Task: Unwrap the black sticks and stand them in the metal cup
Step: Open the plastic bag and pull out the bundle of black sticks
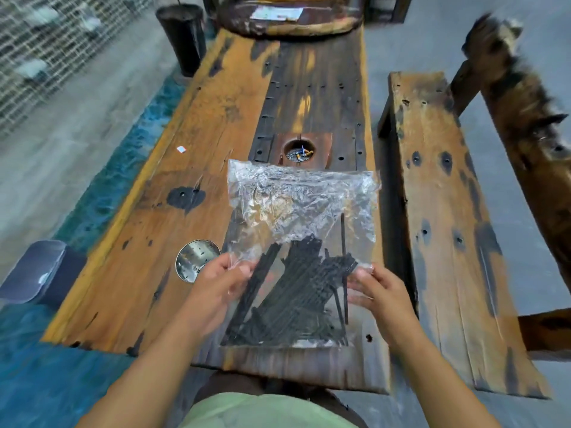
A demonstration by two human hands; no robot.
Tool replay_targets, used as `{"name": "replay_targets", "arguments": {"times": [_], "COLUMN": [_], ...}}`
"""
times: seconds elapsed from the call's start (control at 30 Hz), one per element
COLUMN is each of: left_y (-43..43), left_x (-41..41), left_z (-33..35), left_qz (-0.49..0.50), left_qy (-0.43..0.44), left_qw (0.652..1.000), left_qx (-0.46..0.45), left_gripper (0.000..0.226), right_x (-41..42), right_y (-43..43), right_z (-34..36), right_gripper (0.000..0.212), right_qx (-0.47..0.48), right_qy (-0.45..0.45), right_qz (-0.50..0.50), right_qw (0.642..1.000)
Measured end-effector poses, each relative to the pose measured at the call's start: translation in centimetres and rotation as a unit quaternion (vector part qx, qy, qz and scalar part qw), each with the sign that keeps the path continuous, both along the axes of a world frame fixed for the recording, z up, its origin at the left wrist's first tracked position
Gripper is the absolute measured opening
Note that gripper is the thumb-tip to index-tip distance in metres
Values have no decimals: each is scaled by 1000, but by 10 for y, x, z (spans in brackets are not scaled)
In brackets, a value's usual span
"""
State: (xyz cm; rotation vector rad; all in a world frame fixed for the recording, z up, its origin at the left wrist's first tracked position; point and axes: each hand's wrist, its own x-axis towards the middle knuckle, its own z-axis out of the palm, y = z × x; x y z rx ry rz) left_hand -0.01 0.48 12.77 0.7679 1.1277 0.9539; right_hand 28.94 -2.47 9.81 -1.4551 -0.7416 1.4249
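A clear crinkled plastic bag [301, 202] lies on the wooden table [200, 149] in front of me, its far half empty. Several black sticks [296, 291] are bunched in its near half, pointing different ways. My left hand [221, 281] pinches the bag's left edge beside the sticks. My right hand [378, 291] pinches its right edge. The metal cup [194, 257] stands on the table just left of my left hand, seen from above; its shiny inside holds no sticks.
An ashtray hole [299, 152] with cigarette butts sits in the table beyond the bag. A wooden bench [448, 211] runs along the right. A dark stool [34, 273] stands at the left. A black cylinder [183, 35] stands at the far left.
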Motion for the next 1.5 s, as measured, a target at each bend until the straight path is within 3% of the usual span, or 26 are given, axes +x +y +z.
{"name": "replay_targets", "arguments": {"times": [0.07, 0.13, 0.17, 0.27, 0.37, 0.43, 0.5, 0.63, 0.73, 1.13, 1.5], "left_y": [-2, -4, -4, -2, 1, 4, 6, 11, 18, 60, 50], "left_x": [-1, -3, -5, -10, -19, -26, -36, -64, -86, -115, -89], "left_z": [12, 21, 25, 37, 43, 45, 47, 50, 54, 94, 122], "left_qz": [3, -5, -10, -14, -25, -16, -15, -59, -99, -131, -69], "left_qy": [-16, -31, -41, -71, -88, -90, -91, -85, -71, -144, -97], "left_qw": [1000, 999, 999, 997, 995, 995, 995, 993, 990, 973, 980], "left_qx": [16, 23, 24, 26, 28, 36, 38, 57, 72, 121, 158], "left_gripper": [11, 9, 10, 38, 59, 49, 23, 26, 52, 38, 22], "right_x": [1, 0, -2, -10, -24, -37, -51, -82, -101, -142, -116], "right_y": [7, 15, 19, 29, 34, 36, 35, 27, 20, -10, -10], "right_z": [13, 27, 35, 61, 83, 94, 101, 113, 121, 131, 139], "right_gripper": [11, 10, 19, 70, 80, 69, 45, 11, 7, 8, 8], "right_qx": [25, 50, 66, 112, 139, 139, 140, 143, 138, 132, 136], "right_qy": [6, 8, 7, 24, 49, 44, 20, 20, 21, -3, -55], "right_qz": [12, 19, 21, 24, 25, 12, -6, -61, -81, -98, -50], "right_qw": [1000, 999, 998, 993, 989, 989, 990, 988, 987, 986, 988]}}
